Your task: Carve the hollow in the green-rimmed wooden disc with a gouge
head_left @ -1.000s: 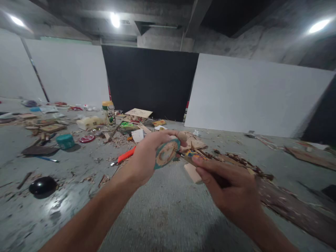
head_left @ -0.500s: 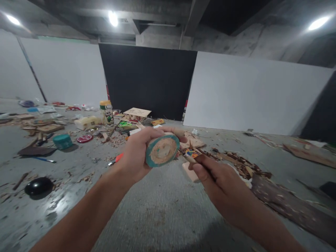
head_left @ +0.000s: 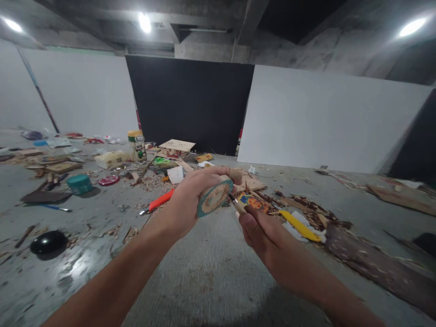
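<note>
My left hand (head_left: 189, 200) is closed round a round wooden disc (head_left: 214, 198) with a teal painted rim and a bare wood face, held up over the grey floor. My right hand (head_left: 260, 234) is closed on a thin brush (head_left: 236, 203), whose tip touches the disc's right edge. Just behind the brush lies a multicoloured paint palette (head_left: 252, 200).
A yellow cutter (head_left: 299, 225) lies on white paper among wood shavings at right, by a long dark plank (head_left: 374, 268). An orange cutter (head_left: 161, 200), a teal jar (head_left: 79, 183), a black bowl (head_left: 48, 242) and a yellow-lidded can (head_left: 136, 146) sit at left.
The disc has turned so its face points more to the right. My right hand has moved left and closer to it, uncovering the yellow cutter.
</note>
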Tool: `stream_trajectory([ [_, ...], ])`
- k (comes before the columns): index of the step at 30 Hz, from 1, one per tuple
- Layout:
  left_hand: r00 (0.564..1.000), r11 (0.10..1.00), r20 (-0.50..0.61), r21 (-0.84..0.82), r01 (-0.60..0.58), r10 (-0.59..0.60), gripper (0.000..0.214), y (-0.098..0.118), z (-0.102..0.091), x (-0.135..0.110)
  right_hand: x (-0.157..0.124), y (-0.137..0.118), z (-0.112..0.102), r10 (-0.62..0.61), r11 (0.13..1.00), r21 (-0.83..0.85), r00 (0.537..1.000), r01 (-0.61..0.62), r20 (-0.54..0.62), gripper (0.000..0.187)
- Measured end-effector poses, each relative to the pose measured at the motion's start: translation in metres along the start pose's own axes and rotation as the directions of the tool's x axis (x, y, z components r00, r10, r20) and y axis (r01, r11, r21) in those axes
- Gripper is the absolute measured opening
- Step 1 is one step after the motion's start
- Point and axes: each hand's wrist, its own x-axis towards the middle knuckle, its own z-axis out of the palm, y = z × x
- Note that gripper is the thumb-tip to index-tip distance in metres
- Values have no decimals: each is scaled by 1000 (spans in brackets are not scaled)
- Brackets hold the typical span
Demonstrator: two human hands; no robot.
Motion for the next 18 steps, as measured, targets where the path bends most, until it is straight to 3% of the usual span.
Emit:
stream_trajectory([
  [3, 1000, 1000, -18, 28, 3, -2, 25, -4, -1, 0, 1, 2, 2, 52, 982, 176, 993, -71, 108, 46],
  [8, 997, 990, -69, 137, -29, 38, 25, -7, 1, 1, 4, 5, 6, 152, 939, 295, 983, -177, 107, 50],
  [13, 998, 988, -23, 144, -51, 55, 25, -6, 2, 2, 3, -2, 5, 281, 769, 462, 883, -441, 375, 46],
  [15, 997, 986, -59, 162, -29, 40, 25, -5, 2, 0, 3, -3, 5, 229, 837, 426, 926, -345, 301, 45],
  [17, 996, 984, -81, 178, -13, 28, 25, -4, 1, -2, 3, -1, 8, 109, 961, 249, 991, -125, 74, 43],
  [18, 997, 981, -78, 193, -14, 29, 25, -5, 1, -2, 3, 1, 10, 39, 992, 123, 999, -36, -22, 41],
])
